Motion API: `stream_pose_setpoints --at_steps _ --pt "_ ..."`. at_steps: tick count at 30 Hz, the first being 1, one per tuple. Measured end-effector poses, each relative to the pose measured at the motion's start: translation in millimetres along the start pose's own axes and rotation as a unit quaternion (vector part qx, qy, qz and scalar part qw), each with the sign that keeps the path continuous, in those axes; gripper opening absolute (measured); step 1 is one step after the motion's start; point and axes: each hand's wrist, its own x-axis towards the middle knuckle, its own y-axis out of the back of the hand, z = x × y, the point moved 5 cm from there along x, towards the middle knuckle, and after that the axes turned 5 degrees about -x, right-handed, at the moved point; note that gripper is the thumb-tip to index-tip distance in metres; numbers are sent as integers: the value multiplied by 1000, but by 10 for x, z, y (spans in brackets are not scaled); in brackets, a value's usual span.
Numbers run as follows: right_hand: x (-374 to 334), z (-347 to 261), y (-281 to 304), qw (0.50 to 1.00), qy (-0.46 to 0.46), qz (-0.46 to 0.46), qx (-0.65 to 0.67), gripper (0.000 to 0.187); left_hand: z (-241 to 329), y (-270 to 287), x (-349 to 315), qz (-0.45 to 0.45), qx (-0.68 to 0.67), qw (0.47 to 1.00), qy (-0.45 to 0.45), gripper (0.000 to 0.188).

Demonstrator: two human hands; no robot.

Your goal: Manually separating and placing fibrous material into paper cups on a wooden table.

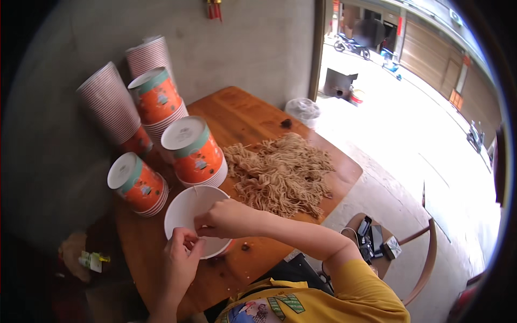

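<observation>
A large white-lined paper tub (pixel 186 210) stands mouth up on the wooden table in front of me. My right hand (pixel 226 218) reaches over its mouth from the right, with fingers curled down and pinched together. At the tub's near left rim, my left hand (pixel 184 252) is also closed, thumb against bent fingers, its fingertips close to the right hand's. Whatever the fingers hold is too small or hidden to make out. Just beyond the tub, a heap of tan curly noodle-like strands (pixel 285 175) lies loose on the tabletop.
Upside-down orange paper tubs (pixel 198 159) and tall leaning cup stacks (pixel 110 102) crowd the left. The wooden table (pixel 237 105) meets a grey wall. A translucent bucket (pixel 303 111) stands past its far edge. To the right, a wooden chair (pixel 431 258) holds dark items.
</observation>
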Motion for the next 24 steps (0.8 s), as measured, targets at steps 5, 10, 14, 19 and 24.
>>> stream_pose_setpoints --at_steps 5,10,14,19,24 --pt "-17 51 -9 998 -29 43 -37 12 -68 -147 102 16 58 996 -63 16" --pt "-2 89 5 992 -85 36 -86 13 -42 -103 74 -61 63 994 -67 17" --pt "61 106 -34 990 -88 6 -106 14 124 -42 -38 -50 147 971 -185 19" --pt "70 276 4 987 -107 -49 -107 22 108 -88 -148 -13 239 921 -307 20" --pt "232 468 243 996 -60 3 73 12 28 170 -32 -6 133 942 -309 17"
